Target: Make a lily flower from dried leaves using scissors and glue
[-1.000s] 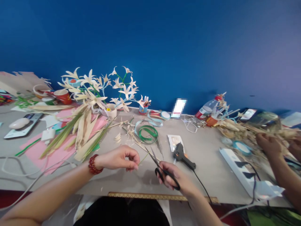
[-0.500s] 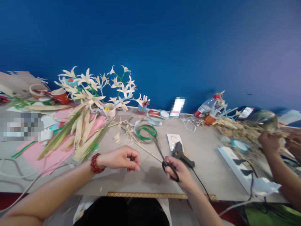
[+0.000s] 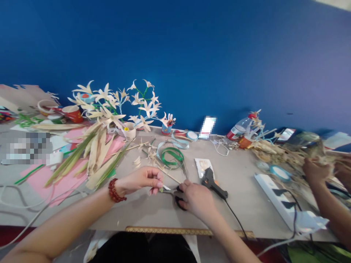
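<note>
My left hand [image 3: 145, 180], a red beaded bracelet on its wrist, is closed in a pinch. A thin greenish strip [image 3: 161, 189], mostly hidden by the fingers, sticks out at the fingertips. My right hand [image 3: 196, 197] grips the black handles of a pair of scissors [image 3: 179, 202]. Their blades are parted and point left, close to the fingertips of my left hand and the strip. Behind my hands lie a coil of green ribbon [image 3: 172, 157], thin wires [image 3: 185, 170] and a pale stick [image 3: 170, 175].
A black glue gun [image 3: 214, 182] rests beside a white packet [image 3: 202, 166]. Husk leaves [image 3: 95, 153] lie on pink paper at left, before cups of husk flowers [image 3: 146, 107]. A power strip [image 3: 274, 197] stands at right, near a co-worker's hands [image 3: 315, 170].
My right hand has moved left and swung the scissors from pointing away to pointing left, their blades now parted by my left hand. My left hand stays nearly in place, still pinching.
</note>
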Action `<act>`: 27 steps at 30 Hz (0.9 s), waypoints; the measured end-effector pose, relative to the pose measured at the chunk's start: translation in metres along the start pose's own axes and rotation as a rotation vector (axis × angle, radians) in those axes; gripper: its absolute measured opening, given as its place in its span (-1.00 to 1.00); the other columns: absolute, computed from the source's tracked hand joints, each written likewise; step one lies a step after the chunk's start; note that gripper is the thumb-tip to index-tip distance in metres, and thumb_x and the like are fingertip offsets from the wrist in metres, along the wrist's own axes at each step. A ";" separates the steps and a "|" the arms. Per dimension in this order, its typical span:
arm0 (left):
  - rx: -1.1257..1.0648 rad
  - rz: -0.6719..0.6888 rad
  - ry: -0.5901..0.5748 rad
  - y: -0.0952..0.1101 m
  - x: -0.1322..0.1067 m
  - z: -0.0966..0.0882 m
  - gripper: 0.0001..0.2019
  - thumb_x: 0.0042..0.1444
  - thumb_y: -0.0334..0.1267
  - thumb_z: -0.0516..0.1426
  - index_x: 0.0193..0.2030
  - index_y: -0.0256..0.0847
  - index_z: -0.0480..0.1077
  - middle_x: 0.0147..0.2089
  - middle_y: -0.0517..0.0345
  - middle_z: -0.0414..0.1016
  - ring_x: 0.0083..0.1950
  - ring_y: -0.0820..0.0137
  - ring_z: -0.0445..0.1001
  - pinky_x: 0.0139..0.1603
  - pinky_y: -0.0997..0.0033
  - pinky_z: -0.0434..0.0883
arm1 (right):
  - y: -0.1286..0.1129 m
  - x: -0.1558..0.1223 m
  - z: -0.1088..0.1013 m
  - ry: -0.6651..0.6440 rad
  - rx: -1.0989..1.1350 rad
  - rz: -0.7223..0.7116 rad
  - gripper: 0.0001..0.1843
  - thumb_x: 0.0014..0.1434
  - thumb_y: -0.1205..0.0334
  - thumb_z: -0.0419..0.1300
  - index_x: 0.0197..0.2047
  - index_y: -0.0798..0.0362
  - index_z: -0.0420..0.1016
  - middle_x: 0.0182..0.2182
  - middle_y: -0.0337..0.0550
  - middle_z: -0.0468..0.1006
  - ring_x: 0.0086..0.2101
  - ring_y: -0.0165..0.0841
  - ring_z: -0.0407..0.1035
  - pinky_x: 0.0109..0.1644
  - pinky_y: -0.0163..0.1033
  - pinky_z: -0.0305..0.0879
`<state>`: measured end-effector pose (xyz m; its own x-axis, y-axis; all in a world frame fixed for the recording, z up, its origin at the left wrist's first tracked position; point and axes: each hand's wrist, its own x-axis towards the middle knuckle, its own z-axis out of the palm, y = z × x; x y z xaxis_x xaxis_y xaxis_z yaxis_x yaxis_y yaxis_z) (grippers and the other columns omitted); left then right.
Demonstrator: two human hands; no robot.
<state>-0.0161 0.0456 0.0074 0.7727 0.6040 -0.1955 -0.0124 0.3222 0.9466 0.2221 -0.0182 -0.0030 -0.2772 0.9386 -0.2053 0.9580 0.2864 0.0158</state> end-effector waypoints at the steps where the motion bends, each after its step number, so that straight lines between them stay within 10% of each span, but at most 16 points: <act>1: -0.010 0.002 0.006 0.000 0.001 -0.001 -0.75 0.01 -0.19 0.29 -0.40 -0.30 0.35 -0.55 0.24 0.45 -0.55 0.55 0.37 -0.50 0.58 0.26 | 0.001 0.002 -0.005 -0.018 -0.003 -0.024 -0.71 -0.04 0.09 0.33 -0.24 0.03 0.50 -0.29 -0.06 0.58 -0.34 -0.15 0.51 -0.43 -0.29 0.12; 4: -0.043 0.004 0.018 -0.003 0.004 -0.004 -0.75 0.01 -0.19 0.30 -0.40 -0.30 0.35 -0.55 0.23 0.46 -0.55 0.56 0.37 -0.51 0.59 0.25 | 0.007 0.007 -0.026 -0.007 0.103 -0.138 -0.76 0.01 0.06 0.31 -0.26 -0.01 0.54 -0.34 -0.13 0.61 -0.32 -0.18 0.51 -0.37 -0.28 0.17; 11: -0.181 -0.019 0.018 -0.010 0.012 -0.012 -0.74 0.00 -0.19 0.30 -0.37 -0.29 0.34 -0.58 0.24 0.43 -0.55 0.55 0.38 -0.55 0.61 0.20 | 0.000 0.031 -0.066 0.529 0.349 -0.313 -0.75 0.30 0.25 0.04 -0.03 0.00 0.49 -0.12 -0.03 0.55 -0.12 -0.22 0.41 -0.06 -0.19 0.26; 18: -0.237 -0.024 0.046 -0.015 0.011 -0.020 -0.75 0.01 -0.19 0.30 -0.38 -0.29 0.35 -0.58 0.24 0.43 -0.54 0.55 0.38 -0.54 0.61 0.20 | -0.006 0.064 -0.051 0.324 0.716 -0.426 -0.77 0.29 0.17 0.09 -0.21 0.02 0.56 -0.37 -0.13 0.56 -0.36 -0.34 0.39 -0.25 -0.27 0.26; 27: -0.233 0.024 0.167 -0.016 0.017 -0.015 -0.76 0.03 -0.17 0.29 -0.38 -0.32 0.40 -0.52 0.22 0.40 -0.52 0.58 0.33 -0.49 0.61 0.25 | -0.009 0.073 -0.009 -0.131 1.685 -0.133 -0.73 0.05 0.06 0.36 -0.39 0.12 0.53 -0.51 -0.22 0.54 -0.57 -0.50 0.31 -0.47 -0.38 0.21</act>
<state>-0.0121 0.0615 -0.0153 0.6555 0.7189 -0.2312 -0.1897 0.4531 0.8710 0.1923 0.0495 -0.0097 -0.4314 0.8809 -0.1946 -0.0368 -0.2327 -0.9718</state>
